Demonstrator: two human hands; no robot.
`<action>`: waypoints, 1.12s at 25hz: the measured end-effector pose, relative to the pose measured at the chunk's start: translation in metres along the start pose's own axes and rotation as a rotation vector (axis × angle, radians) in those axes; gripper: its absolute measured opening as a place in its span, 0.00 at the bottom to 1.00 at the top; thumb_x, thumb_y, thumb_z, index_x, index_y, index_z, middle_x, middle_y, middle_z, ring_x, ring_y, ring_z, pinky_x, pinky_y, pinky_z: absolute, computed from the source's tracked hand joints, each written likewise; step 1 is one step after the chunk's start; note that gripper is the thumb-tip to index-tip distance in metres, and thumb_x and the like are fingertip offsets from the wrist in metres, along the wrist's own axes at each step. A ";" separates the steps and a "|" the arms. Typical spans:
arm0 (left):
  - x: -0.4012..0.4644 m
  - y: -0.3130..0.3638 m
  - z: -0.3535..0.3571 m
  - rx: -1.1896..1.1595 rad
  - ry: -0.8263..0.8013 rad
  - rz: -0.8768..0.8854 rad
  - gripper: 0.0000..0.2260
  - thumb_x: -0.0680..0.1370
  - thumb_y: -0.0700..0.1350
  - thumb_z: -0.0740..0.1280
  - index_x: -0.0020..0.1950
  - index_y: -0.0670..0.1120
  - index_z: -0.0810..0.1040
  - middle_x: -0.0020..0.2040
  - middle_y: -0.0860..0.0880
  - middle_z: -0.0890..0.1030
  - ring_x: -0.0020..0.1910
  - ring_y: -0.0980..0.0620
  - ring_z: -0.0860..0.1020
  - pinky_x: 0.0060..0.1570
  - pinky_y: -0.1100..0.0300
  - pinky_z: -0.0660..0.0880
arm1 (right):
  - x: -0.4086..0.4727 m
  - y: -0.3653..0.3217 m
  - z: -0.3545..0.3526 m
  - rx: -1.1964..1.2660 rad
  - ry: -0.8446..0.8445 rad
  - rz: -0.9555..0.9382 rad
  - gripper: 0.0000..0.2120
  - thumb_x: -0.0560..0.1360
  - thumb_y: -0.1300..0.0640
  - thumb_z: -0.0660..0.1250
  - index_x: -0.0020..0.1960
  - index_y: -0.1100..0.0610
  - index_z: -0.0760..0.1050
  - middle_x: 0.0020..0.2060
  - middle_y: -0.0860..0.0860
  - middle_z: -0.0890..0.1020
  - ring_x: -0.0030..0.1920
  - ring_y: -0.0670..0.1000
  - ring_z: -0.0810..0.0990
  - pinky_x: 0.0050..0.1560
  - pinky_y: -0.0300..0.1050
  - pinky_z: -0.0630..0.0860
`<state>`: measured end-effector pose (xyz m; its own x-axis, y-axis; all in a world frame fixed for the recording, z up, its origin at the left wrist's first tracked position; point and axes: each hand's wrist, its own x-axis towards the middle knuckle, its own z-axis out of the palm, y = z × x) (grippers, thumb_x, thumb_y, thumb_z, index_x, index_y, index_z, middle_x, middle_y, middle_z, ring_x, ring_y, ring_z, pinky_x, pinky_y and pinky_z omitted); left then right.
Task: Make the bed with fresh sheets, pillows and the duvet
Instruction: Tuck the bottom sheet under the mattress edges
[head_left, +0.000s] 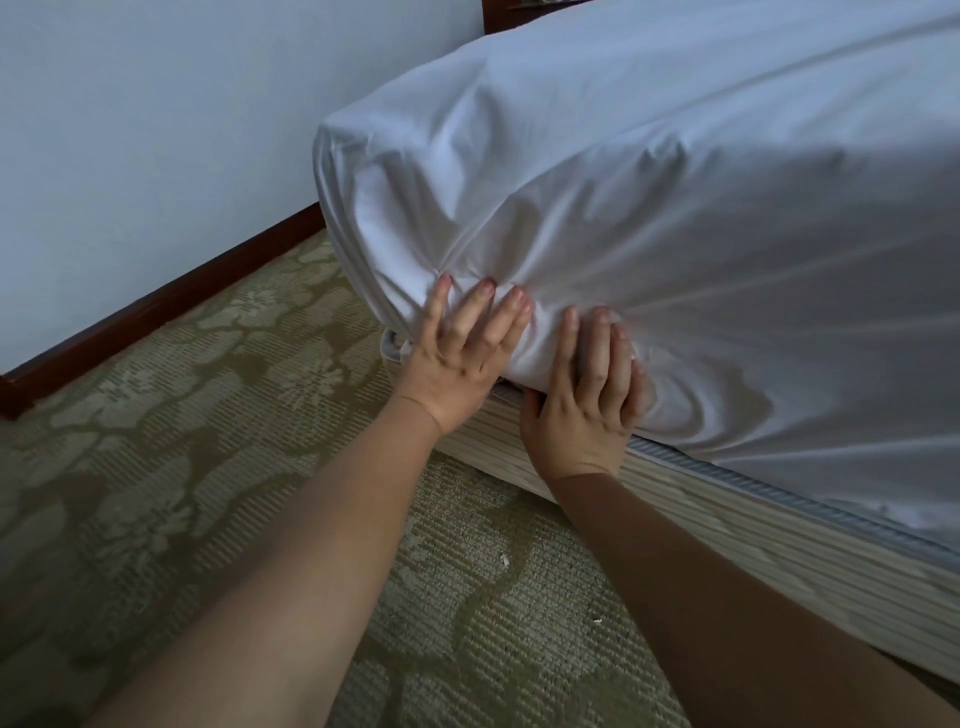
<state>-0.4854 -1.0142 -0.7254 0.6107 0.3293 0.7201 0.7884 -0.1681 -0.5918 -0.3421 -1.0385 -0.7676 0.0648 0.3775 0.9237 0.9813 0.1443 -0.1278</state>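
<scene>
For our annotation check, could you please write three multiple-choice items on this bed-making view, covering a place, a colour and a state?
1. Where are both hands?
A. At the mattress's lower edge near the corner
B. On the carpet
C. On the wall

2. What colour is the sheet?
A. Green
B. White
C. Red

3. How do the left hand's fingers lie?
A. Curled in a fist
B. Pinching a pillow
C. Spread, pressing the sheet

Answers:
1 A: the left hand and right hand meet the sheet just above the striped bed base.
2 B: the sheet is white.
3 C: its fingers lie spread against the cloth.
</scene>
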 end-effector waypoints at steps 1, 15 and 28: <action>0.000 0.003 -0.004 -0.006 -0.008 -0.021 0.36 0.74 0.39 0.64 0.78 0.39 0.48 0.73 0.45 0.53 0.77 0.43 0.44 0.67 0.35 0.60 | 0.001 0.006 -0.005 -0.002 -0.012 -0.045 0.44 0.63 0.53 0.73 0.75 0.56 0.60 0.70 0.54 0.62 0.72 0.52 0.54 0.72 0.47 0.49; 0.051 0.090 -0.049 -0.259 -0.150 -0.025 0.21 0.80 0.37 0.52 0.74 0.38 0.60 0.72 0.43 0.61 0.71 0.45 0.61 0.70 0.44 0.61 | 0.038 0.166 -0.099 -0.096 -0.208 -0.556 0.33 0.72 0.46 0.68 0.72 0.59 0.67 0.72 0.53 0.67 0.72 0.52 0.64 0.71 0.53 0.57; 0.077 0.099 -0.081 -0.203 -0.943 -0.004 0.37 0.83 0.43 0.47 0.55 0.38 0.11 0.56 0.36 0.12 0.63 0.36 0.21 0.60 0.25 0.34 | 0.041 0.197 -0.113 -0.341 -0.451 -0.543 0.46 0.69 0.38 0.61 0.78 0.54 0.44 0.77 0.50 0.41 0.77 0.50 0.39 0.75 0.52 0.36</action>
<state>-0.3546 -1.0801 -0.6989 0.3674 0.9264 0.0823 0.8419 -0.2937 -0.4527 -0.1259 -1.0978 -0.7140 -0.4490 0.6798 0.5799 0.8606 0.1542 0.4854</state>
